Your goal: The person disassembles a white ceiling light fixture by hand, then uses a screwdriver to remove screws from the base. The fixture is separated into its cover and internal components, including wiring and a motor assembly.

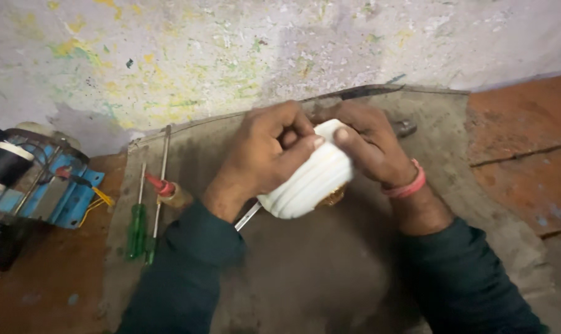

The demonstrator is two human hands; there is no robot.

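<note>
Between both hands — left hand (262, 154), right hand (370, 148) — white ribbed housing (308, 182), fingers closed tight around it.

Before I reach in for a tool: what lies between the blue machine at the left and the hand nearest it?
In the head view, two green-handled screwdrivers and a small red-capped bottle lie on the grey mat between the blue machine and the left hand.

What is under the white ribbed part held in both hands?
Under the white ribbed part a coppery edge and a thin metal rod show; both hands cover the rest.
</note>
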